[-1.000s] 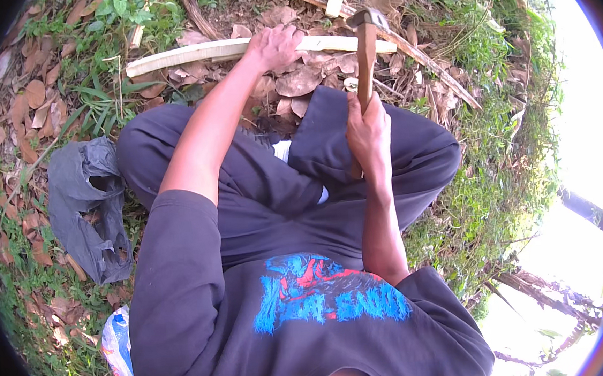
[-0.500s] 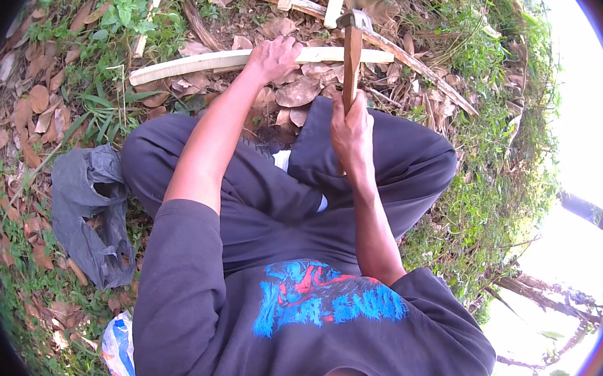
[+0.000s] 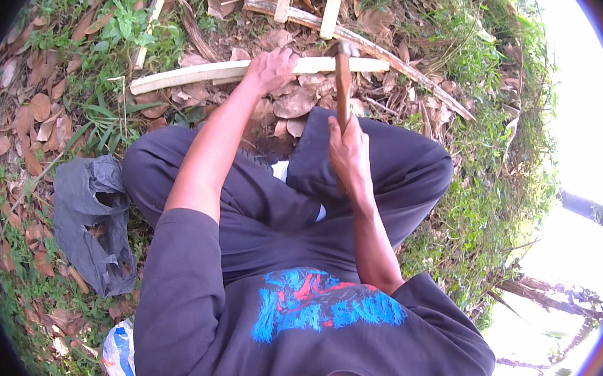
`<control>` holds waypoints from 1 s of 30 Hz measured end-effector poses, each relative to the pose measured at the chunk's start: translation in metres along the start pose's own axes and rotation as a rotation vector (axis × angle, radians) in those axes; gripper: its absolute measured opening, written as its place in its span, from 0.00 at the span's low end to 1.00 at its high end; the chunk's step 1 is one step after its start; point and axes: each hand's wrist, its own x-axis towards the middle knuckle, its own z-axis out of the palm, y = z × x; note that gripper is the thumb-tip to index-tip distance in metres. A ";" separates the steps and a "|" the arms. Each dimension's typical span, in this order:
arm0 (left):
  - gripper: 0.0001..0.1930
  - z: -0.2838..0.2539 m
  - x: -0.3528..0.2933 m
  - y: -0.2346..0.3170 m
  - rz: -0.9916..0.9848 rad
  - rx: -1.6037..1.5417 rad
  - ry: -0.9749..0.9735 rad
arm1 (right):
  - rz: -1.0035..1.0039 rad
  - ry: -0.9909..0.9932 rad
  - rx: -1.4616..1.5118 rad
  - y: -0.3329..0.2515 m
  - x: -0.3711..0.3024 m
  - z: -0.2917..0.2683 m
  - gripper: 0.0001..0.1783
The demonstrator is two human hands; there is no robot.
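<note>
A long pale wooden strip (image 3: 199,73), slightly bowed in view, lies crosswise on the leaf-covered ground in front of my folded legs. My left hand (image 3: 272,71) is closed over its middle, fingers bent across the far edge. In my right hand (image 3: 350,153) is a hammer (image 3: 343,80), gripped low on its wooden handle. The blurred metal head is over or against the strip's right part; whether they touch I cannot tell. Some of the strip is hidden by my left hand and the hammer.
Beyond the strip lies a rough split branch (image 3: 405,70), with a pale wooden frame (image 3: 332,10) on it. Another pale stick (image 3: 152,24) is at far left. A dark plastic bag (image 3: 84,224) sits beside my left knee, a white-and-blue bag (image 3: 121,361) nearer. Grass and dry leaves surround me.
The hammer's head has come down toward the strip, and my right hand has drawn slightly nearer to me. My left hand keeps its place on the strip. The whole view has shifted a little.
</note>
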 end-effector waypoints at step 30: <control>0.28 0.003 -0.008 0.008 -0.054 -0.079 0.029 | 0.110 -0.084 0.228 -0.012 -0.010 -0.016 0.19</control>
